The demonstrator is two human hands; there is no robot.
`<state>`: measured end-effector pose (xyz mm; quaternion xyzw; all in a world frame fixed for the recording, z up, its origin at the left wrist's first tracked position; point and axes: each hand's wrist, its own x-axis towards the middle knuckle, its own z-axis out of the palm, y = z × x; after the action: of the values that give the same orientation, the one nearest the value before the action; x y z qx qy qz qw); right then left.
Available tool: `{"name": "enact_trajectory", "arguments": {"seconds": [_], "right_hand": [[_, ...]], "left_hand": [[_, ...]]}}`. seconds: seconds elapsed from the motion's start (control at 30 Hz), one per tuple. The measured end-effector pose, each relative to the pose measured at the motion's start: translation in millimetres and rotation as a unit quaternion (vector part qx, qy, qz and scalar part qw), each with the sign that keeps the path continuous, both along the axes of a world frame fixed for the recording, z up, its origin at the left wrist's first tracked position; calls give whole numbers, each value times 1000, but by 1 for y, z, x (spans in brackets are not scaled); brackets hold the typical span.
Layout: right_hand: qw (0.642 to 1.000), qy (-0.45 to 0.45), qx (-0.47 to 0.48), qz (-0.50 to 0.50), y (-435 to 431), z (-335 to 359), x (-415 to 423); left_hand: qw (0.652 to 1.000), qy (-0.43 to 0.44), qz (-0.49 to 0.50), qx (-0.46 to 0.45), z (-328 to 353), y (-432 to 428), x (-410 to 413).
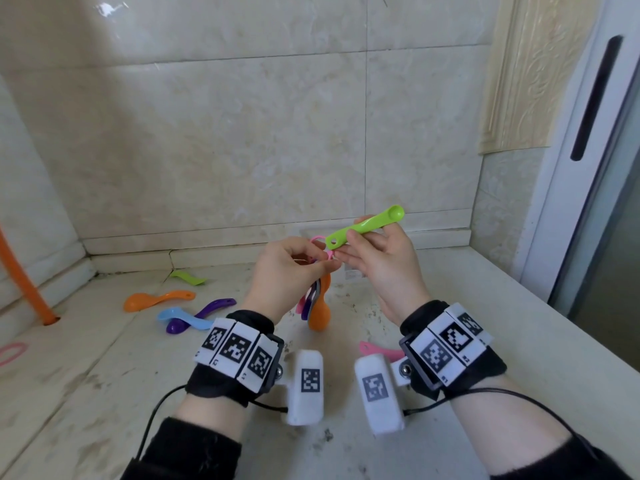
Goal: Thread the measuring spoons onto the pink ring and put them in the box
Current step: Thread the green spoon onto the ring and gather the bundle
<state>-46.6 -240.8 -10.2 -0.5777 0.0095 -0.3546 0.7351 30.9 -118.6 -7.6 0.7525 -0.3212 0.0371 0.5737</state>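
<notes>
The left hand (287, 271) pinches the pink ring (317, 240) aloft so the threaded spoons (317, 306) dangle free below. The right hand (377, 268) pinches the green spoon (367, 225), hole end aimed at the ring. Farther left, loose spoons (156, 301) wait on the counter (104, 358).

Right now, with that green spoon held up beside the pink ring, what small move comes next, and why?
Probably slide the green spoon by its handle hole onto the pink ring. The right hand pinches it with the hole beside the ring, which the left hand holds, other spoons hanging from it.
</notes>
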Motion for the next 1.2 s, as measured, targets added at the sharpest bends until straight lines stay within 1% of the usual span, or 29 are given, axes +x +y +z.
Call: {"name": "enact_trajectory", "arguments": {"seconds": [0.27, 0.43, 0.67, 0.73, 0.87, 0.97, 1.1, 1.2], "right_hand": [[999, 16, -16, -26, -1, -2, 2], [997, 28, -64, -30, 2, -2, 1], [1000, 7, -13, -20, 2, 0, 1], [1000, -5, 2, -20, 1, 0, 0], [999, -12, 26, -18, -2, 3, -1], [998, -24, 52, -10, -3, 4, -1], [998, -22, 49, -18, -6, 3, -1], [998, 7, 30, -60, -10, 1, 1]], "left_hand": [[1000, 2, -6, -5, 0, 1, 0], [1000, -5, -6, 7, -1, 1, 1], [1000, -17, -20, 0, 2, 1, 1], [999, -35, -10, -5, 2, 1, 1], [997, -64, 17, -42, 3, 0, 3], [997, -58, -3, -60, 2, 1, 2], [997, -51, 0, -56, 3, 1, 0], [997, -48, 14, -60, 3, 1, 0]]}}
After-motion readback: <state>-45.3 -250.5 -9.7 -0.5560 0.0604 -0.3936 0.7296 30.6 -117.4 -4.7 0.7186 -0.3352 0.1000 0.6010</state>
